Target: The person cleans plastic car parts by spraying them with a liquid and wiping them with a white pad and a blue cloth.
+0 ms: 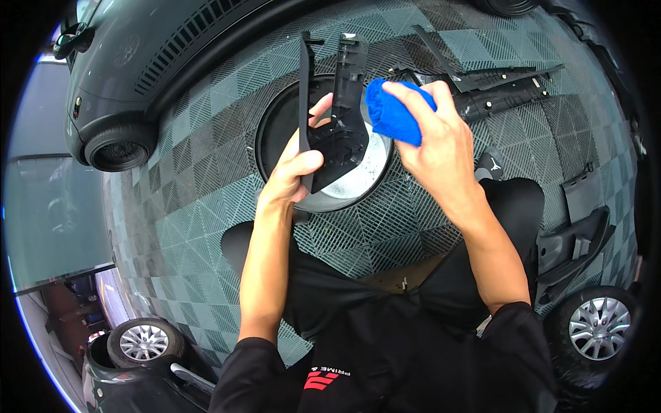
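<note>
My left hand (290, 168) grips a black plastic trim panel (341, 139) by its lower left edge, thumb in front and fingers behind. The panel is held up with its ribbed side showing and two arms pointing away from me. To the right of it, my right hand (439, 139) holds a folded blue microfiber cloth (396, 116), a small gap apart from the panel. Below both hands a round black basin (264, 178) stands on the floor, with a whitish, bright surface inside its right part.
More black trim pieces (477, 106) lie on the tiled grid floor beyond my right hand, others (573, 242) at the right. Dark cars stand at the upper left (181, 57) and lower left (124, 390). A silver-spoked wheel (599, 328) is at the lower right.
</note>
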Motion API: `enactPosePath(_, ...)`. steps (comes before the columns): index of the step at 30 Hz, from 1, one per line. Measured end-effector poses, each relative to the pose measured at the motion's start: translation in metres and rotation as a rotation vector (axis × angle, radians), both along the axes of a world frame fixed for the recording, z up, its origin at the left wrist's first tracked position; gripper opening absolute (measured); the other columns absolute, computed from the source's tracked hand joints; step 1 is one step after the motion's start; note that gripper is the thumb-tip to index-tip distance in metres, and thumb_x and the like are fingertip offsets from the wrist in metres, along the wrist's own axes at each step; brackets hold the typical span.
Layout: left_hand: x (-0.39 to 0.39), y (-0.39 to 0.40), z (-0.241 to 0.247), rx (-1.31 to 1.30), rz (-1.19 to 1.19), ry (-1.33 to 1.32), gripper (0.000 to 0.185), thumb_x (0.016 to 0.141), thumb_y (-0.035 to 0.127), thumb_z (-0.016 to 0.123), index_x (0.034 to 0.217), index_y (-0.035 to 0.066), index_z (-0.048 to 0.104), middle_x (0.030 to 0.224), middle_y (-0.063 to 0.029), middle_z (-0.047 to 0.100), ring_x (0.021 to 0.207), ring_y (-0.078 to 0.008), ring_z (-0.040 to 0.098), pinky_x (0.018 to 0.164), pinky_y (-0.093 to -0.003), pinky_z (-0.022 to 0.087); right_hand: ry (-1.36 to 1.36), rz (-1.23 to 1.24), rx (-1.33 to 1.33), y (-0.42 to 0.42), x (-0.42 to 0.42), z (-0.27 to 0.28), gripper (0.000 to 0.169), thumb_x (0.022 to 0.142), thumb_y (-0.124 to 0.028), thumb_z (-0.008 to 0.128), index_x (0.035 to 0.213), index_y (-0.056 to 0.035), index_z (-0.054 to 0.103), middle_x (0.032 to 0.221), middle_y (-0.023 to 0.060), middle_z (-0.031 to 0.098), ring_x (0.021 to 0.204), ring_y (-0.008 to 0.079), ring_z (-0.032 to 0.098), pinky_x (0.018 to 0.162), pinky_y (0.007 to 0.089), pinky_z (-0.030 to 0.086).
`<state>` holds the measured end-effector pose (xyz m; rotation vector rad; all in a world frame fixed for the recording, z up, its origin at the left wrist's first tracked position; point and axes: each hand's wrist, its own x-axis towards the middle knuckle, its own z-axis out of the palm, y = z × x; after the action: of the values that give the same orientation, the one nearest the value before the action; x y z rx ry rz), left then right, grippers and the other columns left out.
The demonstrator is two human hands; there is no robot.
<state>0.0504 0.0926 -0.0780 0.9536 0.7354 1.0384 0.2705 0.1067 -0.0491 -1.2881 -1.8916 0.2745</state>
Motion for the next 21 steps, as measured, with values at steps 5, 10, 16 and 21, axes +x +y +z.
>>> enactPosePath(5,0.003,-0.007,0.003,0.01,-0.019,0.126,0.109,0.061,0.026,0.079,0.151,0.001,0.023,0.143,-0.0159,0.041,0.135,-0.0276,0.038,0.115,-0.0396,0.025,0.019,0.135,0.074,0.002,0.0,-0.009,0.059,0.066,-0.003,0.073,0.122,-0.021,0.063,0.099,0.0127,0.054,0.082,0.0336,0.064,0.069,0.0409,0.055)
enactPosePath(10,0.011,-0.017,0.013,-0.02,-0.007,0.251,0.111,0.052,0.026,0.083,0.147,-0.002,0.031,0.143,-0.0147,0.041,0.135,-0.0253,0.036,0.115,-0.0361,0.023,-0.005,0.037,0.059,0.019,0.008,-0.009,0.054,0.07,-0.009,0.073,0.123,-0.0171,0.062,0.102,0.014,0.055,0.08,0.0338,0.065,0.069,0.0415,0.055)
enactPosePath(16,0.0,-0.01,-0.003,-0.163,-0.093,-0.068,0.111,0.054,0.028,0.082,0.146,-0.002,0.03,0.136,-0.0164,0.048,0.124,-0.0268,0.052,0.109,-0.0391,0.037,0.329,0.361,-0.345,0.024,0.017,-0.012,0.056,0.069,-0.005,0.068,0.124,-0.0082,0.06,0.101,0.0117,0.061,0.092,0.0255,0.065,0.082,0.0335,0.052)
enactPosePath(21,-0.008,-0.004,-0.011,-0.231,-0.242,-0.506,0.121,0.061,0.057,0.073,0.148,-0.005,0.017,0.132,-0.0416,0.037,0.109,-0.0552,0.054,0.079,-0.0692,0.05,0.822,0.476,-0.352,0.023,0.029,0.003,0.052,0.074,-0.006,0.07,0.124,-0.0014,0.054,0.107,0.0091,0.065,0.099,0.0177,0.062,0.09,0.0322,0.049)
